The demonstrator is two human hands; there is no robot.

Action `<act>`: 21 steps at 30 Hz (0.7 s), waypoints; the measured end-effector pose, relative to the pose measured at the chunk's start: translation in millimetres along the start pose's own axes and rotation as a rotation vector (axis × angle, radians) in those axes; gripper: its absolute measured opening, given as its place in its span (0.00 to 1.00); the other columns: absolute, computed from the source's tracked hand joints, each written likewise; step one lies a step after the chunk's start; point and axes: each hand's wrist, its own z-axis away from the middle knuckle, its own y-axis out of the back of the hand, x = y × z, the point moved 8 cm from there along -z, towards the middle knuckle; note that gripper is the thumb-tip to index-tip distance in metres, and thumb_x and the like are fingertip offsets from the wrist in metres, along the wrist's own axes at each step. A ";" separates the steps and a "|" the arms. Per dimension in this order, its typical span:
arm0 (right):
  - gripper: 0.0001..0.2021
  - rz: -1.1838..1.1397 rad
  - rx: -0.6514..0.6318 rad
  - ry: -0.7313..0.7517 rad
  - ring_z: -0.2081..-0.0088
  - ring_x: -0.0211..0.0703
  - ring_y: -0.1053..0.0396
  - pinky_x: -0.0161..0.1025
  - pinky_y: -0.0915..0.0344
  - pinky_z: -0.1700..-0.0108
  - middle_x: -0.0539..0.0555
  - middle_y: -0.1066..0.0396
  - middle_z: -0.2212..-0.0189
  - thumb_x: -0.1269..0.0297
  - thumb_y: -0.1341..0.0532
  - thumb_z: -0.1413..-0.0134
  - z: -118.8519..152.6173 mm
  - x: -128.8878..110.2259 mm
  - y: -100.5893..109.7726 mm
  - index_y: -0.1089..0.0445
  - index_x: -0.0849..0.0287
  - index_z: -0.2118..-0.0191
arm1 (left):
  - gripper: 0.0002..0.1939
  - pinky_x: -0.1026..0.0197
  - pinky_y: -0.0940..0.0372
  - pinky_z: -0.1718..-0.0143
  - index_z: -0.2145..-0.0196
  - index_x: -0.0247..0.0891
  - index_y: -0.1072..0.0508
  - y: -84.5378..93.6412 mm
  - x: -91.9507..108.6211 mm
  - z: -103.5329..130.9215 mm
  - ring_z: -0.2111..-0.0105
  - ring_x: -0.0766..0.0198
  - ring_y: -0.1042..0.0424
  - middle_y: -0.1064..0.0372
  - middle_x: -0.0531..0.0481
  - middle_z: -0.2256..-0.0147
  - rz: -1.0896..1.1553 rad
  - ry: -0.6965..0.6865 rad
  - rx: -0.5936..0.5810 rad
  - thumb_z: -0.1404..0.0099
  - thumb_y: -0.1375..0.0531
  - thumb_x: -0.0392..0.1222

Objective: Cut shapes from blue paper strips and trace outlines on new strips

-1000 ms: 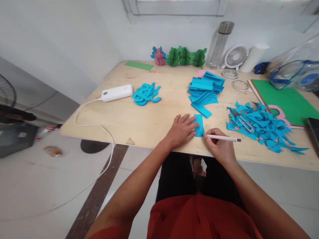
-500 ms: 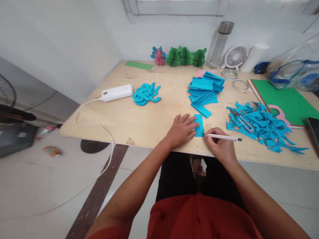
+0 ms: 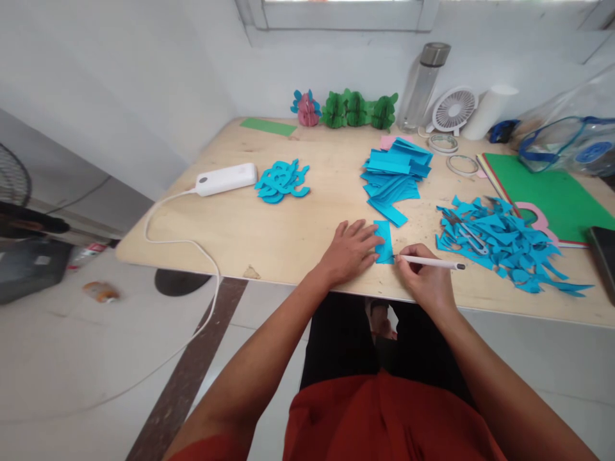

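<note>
A small blue paper rectangle (image 3: 384,243) lies near the table's front edge. My left hand (image 3: 350,251) rests flat, fingers spread, with its fingertips on the paper's left side. My right hand (image 3: 426,278) is closed round a white pen (image 3: 430,261), whose tip is at the paper's lower right edge. Behind the rectangle lies a pile of folded blue paper strips (image 3: 396,173). Cut curly blue shapes (image 3: 282,180) are heaped to the left, and blue scraps (image 3: 514,246) to the right, with scissors (image 3: 473,238) among them.
A white power bank (image 3: 227,179) with a cable is on the left of the table (image 3: 192,237). Along the back stand green paper figures (image 3: 356,109), a bottle (image 3: 425,89) and a small fan (image 3: 455,110). Green paper (image 3: 552,192) and a dark phone (image 3: 603,256) lie right.
The pen and my right hand have shifted very slightly, the pen's rear end a little up and left. My left hand has stayed on the paper.
</note>
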 end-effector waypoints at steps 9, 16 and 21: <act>0.10 -0.080 0.057 0.000 0.77 0.38 0.38 0.35 0.41 0.74 0.49 0.33 0.79 0.55 0.40 0.47 -2.3 3.5 3.6 0.32 0.57 0.71 | 0.16 0.40 0.53 0.38 0.47 0.45 0.30 0.4 0.8 0.6 0.36 0.49 0.48 0.42 0.49 0.37 0.004 -0.006 0.005 0.30 0.48 0.45; 0.09 -0.213 0.068 -0.004 0.77 0.38 0.39 0.35 0.42 0.75 0.49 0.31 0.76 0.57 0.39 0.47 -4.2 6.6 4.6 0.30 0.57 0.68 | 0.15 0.40 0.52 0.38 0.48 0.45 0.30 1.5 1.7 0.3 0.36 0.49 0.47 0.41 0.49 0.37 -0.001 -0.001 0.010 0.30 0.47 0.45; 0.11 -0.170 0.026 0.035 0.77 0.37 0.38 0.35 0.41 0.75 0.51 0.28 0.74 0.56 0.41 0.45 -8.5 3.7 -1.0 0.28 0.58 0.65 | 0.15 0.40 0.53 0.38 0.47 0.45 0.30 0.1 1.4 0.0 0.36 0.49 0.47 0.42 0.49 0.37 -0.001 -0.005 0.003 0.30 0.47 0.45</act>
